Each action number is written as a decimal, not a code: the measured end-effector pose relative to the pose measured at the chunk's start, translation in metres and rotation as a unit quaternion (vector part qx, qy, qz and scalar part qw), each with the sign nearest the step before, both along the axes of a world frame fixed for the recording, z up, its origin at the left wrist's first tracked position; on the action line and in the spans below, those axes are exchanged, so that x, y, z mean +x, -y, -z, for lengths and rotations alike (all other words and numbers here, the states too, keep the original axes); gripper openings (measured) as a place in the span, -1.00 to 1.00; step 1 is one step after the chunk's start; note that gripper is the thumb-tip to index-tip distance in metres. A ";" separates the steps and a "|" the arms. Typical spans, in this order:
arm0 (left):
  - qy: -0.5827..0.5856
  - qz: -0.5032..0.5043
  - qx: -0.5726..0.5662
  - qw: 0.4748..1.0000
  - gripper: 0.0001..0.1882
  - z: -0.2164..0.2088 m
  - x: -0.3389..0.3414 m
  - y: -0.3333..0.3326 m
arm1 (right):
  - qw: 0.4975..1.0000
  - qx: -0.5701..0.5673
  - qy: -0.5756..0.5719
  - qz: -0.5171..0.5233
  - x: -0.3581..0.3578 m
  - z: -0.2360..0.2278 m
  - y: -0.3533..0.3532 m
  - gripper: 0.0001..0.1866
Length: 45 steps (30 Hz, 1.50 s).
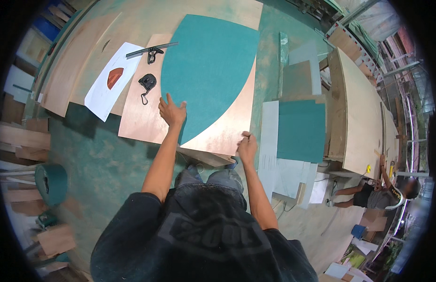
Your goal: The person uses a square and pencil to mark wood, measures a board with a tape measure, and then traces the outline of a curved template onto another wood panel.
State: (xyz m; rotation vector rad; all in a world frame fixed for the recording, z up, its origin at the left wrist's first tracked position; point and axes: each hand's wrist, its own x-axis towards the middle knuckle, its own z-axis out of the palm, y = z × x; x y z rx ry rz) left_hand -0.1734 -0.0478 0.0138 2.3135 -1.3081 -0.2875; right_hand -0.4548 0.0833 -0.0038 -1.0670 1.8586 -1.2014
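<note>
A large teal panel (211, 70) with curved sides lies on a sheet of thin plywood (234, 127). My left hand (172, 112) rests at the panel's lower left edge, fingers spread. At the sheet's near right corner my right hand (247, 148) has its fingers curled over the edge. Left of the panel are a black tape measure (147, 82) with a wrist strap and a combination square (154, 53), whose blade reaches the panel's edge. A white paper (112, 80) with a printed reddish-brown shape lies farther left.
The sheet lies on a wooden worktable (133, 21). Stacked boards, including a teal one (301, 131), stand to the right. Farther right a person (380, 195) is beside another wooden bench (363, 113). A green roll (51, 183) and wood offcuts (23, 155) sit at left.
</note>
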 end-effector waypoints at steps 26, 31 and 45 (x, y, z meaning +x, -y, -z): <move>-0.746 0.125 0.096 0.647 -0.26 0.001 -0.199 -0.098 | 0.951 0.100 -0.203 0.209 -0.261 -0.022 -0.055 -0.30; -0.764 0.130 0.151 0.614 -0.48 -0.031 -0.223 -0.150 | 0.922 0.061 -0.217 0.313 -0.254 -0.055 -0.176 -0.25; -0.481 0.567 0.304 0.595 -0.68 -0.069 -0.226 -0.253 | 0.792 0.283 -0.155 0.518 -0.079 -0.003 -0.429 -0.22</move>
